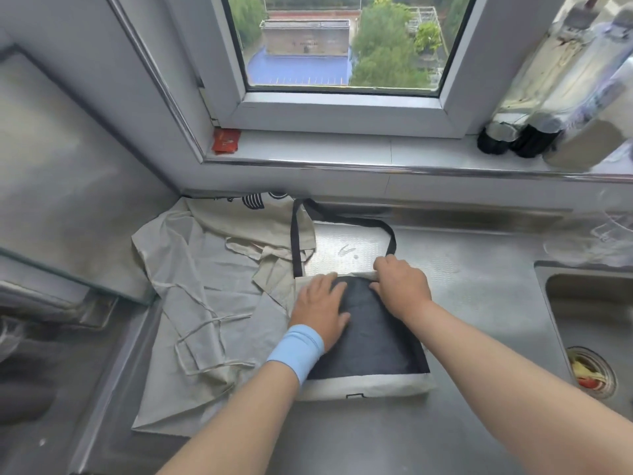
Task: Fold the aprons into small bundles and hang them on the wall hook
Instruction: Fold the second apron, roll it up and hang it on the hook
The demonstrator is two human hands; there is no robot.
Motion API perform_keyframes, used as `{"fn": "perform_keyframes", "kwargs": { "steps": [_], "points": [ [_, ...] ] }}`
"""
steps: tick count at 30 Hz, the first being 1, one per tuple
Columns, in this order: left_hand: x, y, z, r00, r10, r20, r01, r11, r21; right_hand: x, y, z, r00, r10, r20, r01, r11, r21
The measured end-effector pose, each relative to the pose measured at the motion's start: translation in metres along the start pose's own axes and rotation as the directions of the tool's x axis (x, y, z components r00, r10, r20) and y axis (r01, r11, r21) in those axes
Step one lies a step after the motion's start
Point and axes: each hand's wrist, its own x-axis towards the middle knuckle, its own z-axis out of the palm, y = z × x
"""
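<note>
- Head view, nearest first: both forearms reach fwd over the steel desk [479, 303]; light-blue wristband [298, 349] on the left wrist.
- Left hand [320, 308] lies flat, fingers spread, palm pressing the dark apron [380, 341] down; no grip, just holding it in place.
- Right hand [402, 286] is curled at the far edge of that apron, fingertips pinching the cream hem where the black strap [390, 240] meets it; looks like it's about to turn the edge over, though that's a guess.
- Dark apron sits mid-desk, already a flat rectangle w/ cream border along the near edge. Partly folded, not yet a small bundle. Strap loops loose behind it.
- Second item, cream apron [198, 269], lies crumpled to the left w/ thin ties trailing; overlaps the dark one's left edge. Appears untouched, so fold not started.
- Sink [589, 310] at right, scraps in its drain strainer [591, 370].
- Farther back: window sill [342, 147] w/ a red packet [226, 141] at left, dark-capped bottles [534, 132] at right; window [342, 42] above.
- No wall hook in view, nothing hung. Est. progress: early; remaining folds on apron 1, all of apron 2, then both hangs.
</note>
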Motion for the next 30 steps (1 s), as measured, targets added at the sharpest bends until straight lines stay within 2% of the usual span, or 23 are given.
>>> {"fn": "perform_keyframes", "kwargs": {
  "steps": [1, 2, 4, 6, 9, 11, 14, 16, 18, 20, 22, 26, 30],
  "points": [
    [-0.004, 0.006, 0.007, 0.992, -0.007, 0.125, 0.01, 1.0, -0.017, -0.005, -0.004, 0.002, 0.999, -0.017, -0.047, 0.014, 0.998, -0.063],
    [-0.007, 0.01, 0.013, 0.981, -0.032, 0.192, 0.032, 0.999, 0.006, -0.011, -0.007, 0.004, 0.994, -0.04, -0.1, 0.031, 0.995, -0.094],
    [-0.013, 0.011, 0.028, 0.97, -0.066, 0.235, 0.051, 0.996, 0.071, -0.027, -0.018, 0.011, 0.971, -0.126, -0.203, 0.122, 0.992, -0.029],
    [-0.015, 0.01, 0.035, 0.972, -0.065, 0.225, 0.047, 0.995, 0.084, -0.05, -0.031, 0.023, 0.955, -0.204, -0.213, 0.224, 0.972, 0.072],
    [-0.019, 0.003, 0.036, 0.977, -0.037, 0.212, 0.016, 0.995, 0.098, -0.084, -0.034, 0.047, 0.981, -0.181, -0.072, 0.189, 0.973, 0.129],
    [-0.027, -0.005, 0.036, 0.978, -0.026, 0.209, 0.005, 0.995, 0.1, -0.096, -0.021, 0.057, 0.993, -0.121, 0.002, 0.121, 0.989, 0.091],
    [-0.05, -0.023, 0.037, 0.981, 0.008, 0.195, -0.033, 0.992, 0.125, -0.104, -0.003, 0.055, 0.99, -0.134, 0.042, 0.134, 0.991, -0.013],
    [-0.064, -0.033, 0.032, 0.98, 0.009, 0.2, -0.041, 0.987, 0.156, -0.107, 0.0, 0.051, 0.982, -0.189, 0.027, 0.19, 0.98, -0.051],
    [-0.069, -0.034, 0.025, 0.98, 0.005, 0.197, -0.043, 0.981, 0.191, -0.111, -0.001, 0.045, 0.95, -0.312, -0.008, 0.311, 0.948, -0.067],
    [-0.071, -0.028, 0.017, 0.987, 0.038, 0.156, -0.067, 0.981, 0.18, -0.117, -0.004, 0.036, 0.911, -0.413, -0.009, 0.413, 0.911, -0.025],
    [-0.079, -0.024, 0.011, 0.988, 0.101, 0.115, -0.116, 0.984, 0.133, -0.128, -0.006, 0.026, 0.897, -0.441, 0.006, 0.44, 0.896, 0.053],
    [-0.094, -0.026, 0.009, 0.984, 0.085, 0.159, -0.086, 0.996, 0.003, -0.142, 0.002, 0.014, 0.851, -0.507, 0.139, 0.508, 0.861, 0.028],
    [-0.091, -0.026, -0.004, 0.954, 0.063, 0.293, -0.036, 0.995, -0.098, -0.138, 0.007, -0.003, 0.802, -0.512, 0.306, 0.539, 0.842, -0.004]
  ]
}}
